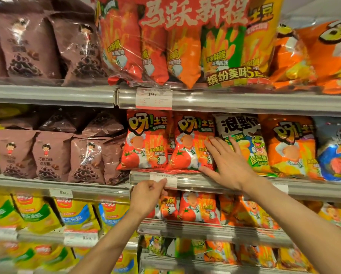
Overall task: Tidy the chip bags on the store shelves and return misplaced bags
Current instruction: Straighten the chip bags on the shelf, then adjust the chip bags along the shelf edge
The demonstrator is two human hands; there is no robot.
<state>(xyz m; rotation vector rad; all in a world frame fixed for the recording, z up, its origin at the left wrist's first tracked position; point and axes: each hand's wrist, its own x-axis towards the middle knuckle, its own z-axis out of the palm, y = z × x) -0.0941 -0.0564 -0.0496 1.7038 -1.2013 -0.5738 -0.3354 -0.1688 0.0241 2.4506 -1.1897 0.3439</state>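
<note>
Right hand point(228, 165) sits center-right of frame, grip released: fingers spread flat, palm pressed on the lower right corner of a red tomato chip bag point(189, 141) and spilling onto the green-and-white frog bag point(246, 143) just beside it. Thumb lies along the shelf edge point(215, 183) under those bags.

Left hand point(148, 194) is lower center, grip clenched into a loose fist w/ thumb and forefinger pinched at the price tag point(166, 179) on the same shelf rail. Can't tell if it actually grips the tag or only touches it.

Middle shelf, L to R: brown choc snack bags point(51, 155) at left of frame, then two red tomato bags, the second one point(146, 141) to the left of the pressed one, both upright; then the frog bag, an orange bag point(290, 147), and a blue bag point(336, 153) cut off at the right edge. The frog bag is the only one of its kind in that row, wedged between red and orange.

Upper part of frame: big multi-pack point(185, 40) of red, orange, green and yellow bags, w/ a 19.90 tag point(153, 97) below it; more brown bags upper left, orange packs upper right.

Lower left: yellow bags point(37, 212) w/ green and blue panels. Lower center-right, behind both forearms: smaller red and orange bags point(199, 208) on the next shelf down; more below that, blurred.
</note>
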